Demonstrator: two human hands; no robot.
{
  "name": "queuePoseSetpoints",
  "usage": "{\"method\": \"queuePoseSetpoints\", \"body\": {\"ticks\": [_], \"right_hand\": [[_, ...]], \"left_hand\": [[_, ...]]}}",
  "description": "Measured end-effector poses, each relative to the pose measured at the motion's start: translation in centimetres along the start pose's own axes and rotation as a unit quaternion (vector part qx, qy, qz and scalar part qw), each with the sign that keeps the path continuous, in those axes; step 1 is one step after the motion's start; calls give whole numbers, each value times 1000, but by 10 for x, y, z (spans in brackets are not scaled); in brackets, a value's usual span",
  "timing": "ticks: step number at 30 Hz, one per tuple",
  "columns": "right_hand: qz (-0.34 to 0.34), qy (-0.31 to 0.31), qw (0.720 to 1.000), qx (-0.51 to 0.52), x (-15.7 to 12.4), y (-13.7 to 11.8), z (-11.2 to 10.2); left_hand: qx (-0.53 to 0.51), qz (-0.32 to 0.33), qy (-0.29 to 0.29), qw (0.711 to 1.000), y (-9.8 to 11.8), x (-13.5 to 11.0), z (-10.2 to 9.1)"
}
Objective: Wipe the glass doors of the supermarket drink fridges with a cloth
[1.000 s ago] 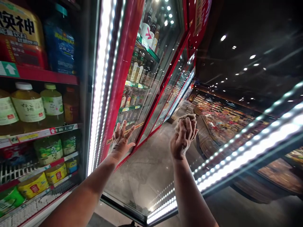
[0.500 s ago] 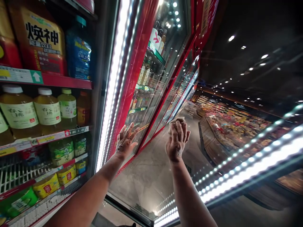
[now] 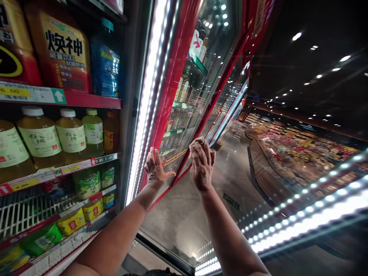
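Note:
My left hand (image 3: 155,170) lies flat with its fingers stretched out against the glass of an open cooler door (image 3: 184,214), close to the door's red frame (image 3: 169,96). My right hand (image 3: 202,165) is closed on a crumpled brownish cloth (image 3: 196,142) and presses it against the same glass, a little to the right of the left hand. Both forearms reach up from the bottom of the view.
Cooler shelves on the left hold yellow drink bottles (image 3: 40,138), a blue bottle (image 3: 105,65) and lower packs (image 3: 86,184). A white light strip (image 3: 145,99) runs along the door edge. More red cooler doors (image 3: 227,99) stand beyond; the glass reflects shop aisles (image 3: 290,149).
Both hands have moved left across the glass and come closer together. The right hand with the cloth has slid left and slightly up; the view has turned left.

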State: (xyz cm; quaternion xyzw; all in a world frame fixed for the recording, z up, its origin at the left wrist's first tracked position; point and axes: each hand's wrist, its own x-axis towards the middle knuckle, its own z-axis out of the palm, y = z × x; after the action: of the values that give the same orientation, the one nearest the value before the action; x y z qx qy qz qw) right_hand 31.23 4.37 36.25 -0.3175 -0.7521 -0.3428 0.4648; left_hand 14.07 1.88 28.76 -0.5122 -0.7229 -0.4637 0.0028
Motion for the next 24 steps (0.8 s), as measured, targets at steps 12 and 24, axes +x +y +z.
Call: {"method": "queuePoseSetpoints", "body": {"ticks": [12, 24], "right_hand": [[-89, -117, 984, 99, 24, -37, 39], [-211, -216, 940, 160, 30, -74, 82]], "left_hand": [[-70, -52, 12, 996, -5, -6, 15], [-31, -78, 4, 996, -12, -12, 44]]}}
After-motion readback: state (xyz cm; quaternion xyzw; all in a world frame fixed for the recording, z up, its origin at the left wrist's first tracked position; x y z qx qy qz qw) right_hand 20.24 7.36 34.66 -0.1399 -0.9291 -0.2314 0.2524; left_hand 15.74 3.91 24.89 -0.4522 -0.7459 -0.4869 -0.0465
